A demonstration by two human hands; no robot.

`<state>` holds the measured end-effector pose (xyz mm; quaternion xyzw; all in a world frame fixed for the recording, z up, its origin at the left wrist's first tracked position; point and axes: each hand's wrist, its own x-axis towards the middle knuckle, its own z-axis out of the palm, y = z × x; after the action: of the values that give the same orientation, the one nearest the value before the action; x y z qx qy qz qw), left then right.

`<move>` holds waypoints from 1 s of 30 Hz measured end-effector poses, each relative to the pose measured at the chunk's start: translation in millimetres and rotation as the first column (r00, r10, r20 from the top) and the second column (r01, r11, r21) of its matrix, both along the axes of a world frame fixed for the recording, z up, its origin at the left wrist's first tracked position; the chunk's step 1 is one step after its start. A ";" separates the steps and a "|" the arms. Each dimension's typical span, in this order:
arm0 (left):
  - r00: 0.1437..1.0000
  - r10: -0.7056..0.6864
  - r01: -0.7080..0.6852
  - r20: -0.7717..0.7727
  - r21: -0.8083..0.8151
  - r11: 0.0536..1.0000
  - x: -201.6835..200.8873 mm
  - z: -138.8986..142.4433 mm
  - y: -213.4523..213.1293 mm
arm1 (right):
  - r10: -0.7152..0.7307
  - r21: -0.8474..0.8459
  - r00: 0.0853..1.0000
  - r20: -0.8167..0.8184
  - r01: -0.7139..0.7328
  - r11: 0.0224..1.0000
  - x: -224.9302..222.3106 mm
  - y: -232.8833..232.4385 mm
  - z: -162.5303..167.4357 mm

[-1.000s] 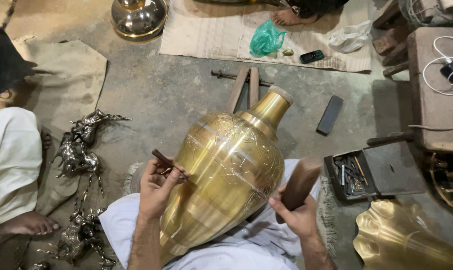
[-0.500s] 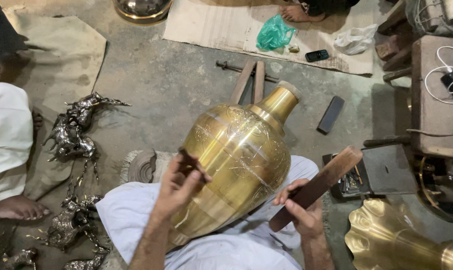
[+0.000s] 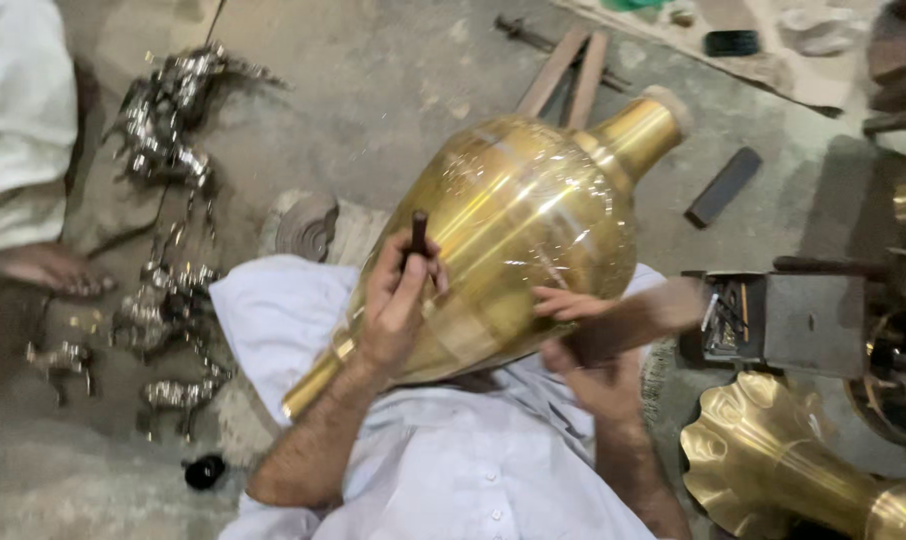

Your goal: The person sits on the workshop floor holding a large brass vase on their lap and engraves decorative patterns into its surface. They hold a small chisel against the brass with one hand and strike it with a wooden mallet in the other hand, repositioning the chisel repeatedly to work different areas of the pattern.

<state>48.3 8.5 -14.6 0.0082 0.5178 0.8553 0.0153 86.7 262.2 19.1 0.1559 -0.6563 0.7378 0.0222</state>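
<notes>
My left hand (image 3: 398,300) grips a dark chisel (image 3: 419,232) against the brass vase (image 3: 513,230) lying across my lap; my right hand (image 3: 598,350) clutches a blurred wooden mallet (image 3: 643,315) near the vase's right side.

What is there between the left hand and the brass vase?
In the head view, a short dark chisel stands between the left hand and the brass vase, its tip on the vase's side.

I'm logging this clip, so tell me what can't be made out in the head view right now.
- Right hand: motion-blurred, so what it grips is unclear.
- Tip of the dark tool in the left hand: hidden by the fingers.
- Brass vase underside: hidden against the lap.
- Fluted brass piece: cut off by the frame's lower right edge.
</notes>
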 end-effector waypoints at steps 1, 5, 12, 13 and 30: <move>0.992 0.009 -0.040 -0.127 -0.250 0.968 -7.5 7.0 -13.2 | -0.082 0.023 0.996 -0.027 0.083 0.996 0.8 8.8 -2.0; 0.900 -0.138 -0.162 -0.413 -0.612 0.774 -38.7 32.3 -42.3 | -0.351 -0.023 0.924 0.153 0.358 0.933 24.6 38.5 -12.4; 0.756 -0.596 0.314 -0.272 -0.648 0.694 -95.7 54.5 -30.3 | -0.463 0.158 0.851 0.247 0.436 0.886 48.5 60.6 -29.8; 0.716 -0.653 0.391 -0.249 -0.632 0.670 -103.9 54.5 -25.5 | -0.464 0.190 0.868 0.175 0.433 0.881 50.4 59.2 -31.9; 0.136 -0.953 0.534 -0.272 -0.790 0.301 -174.2 50.6 40.4 | -0.659 0.684 0.719 0.222 0.366 0.630 45.8 48.6 -56.2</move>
<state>-125.9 48.9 36.0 0.6105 0.5948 0.4534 0.2608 132.5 310.7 -37.1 -0.2219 -0.8550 0.4675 0.0342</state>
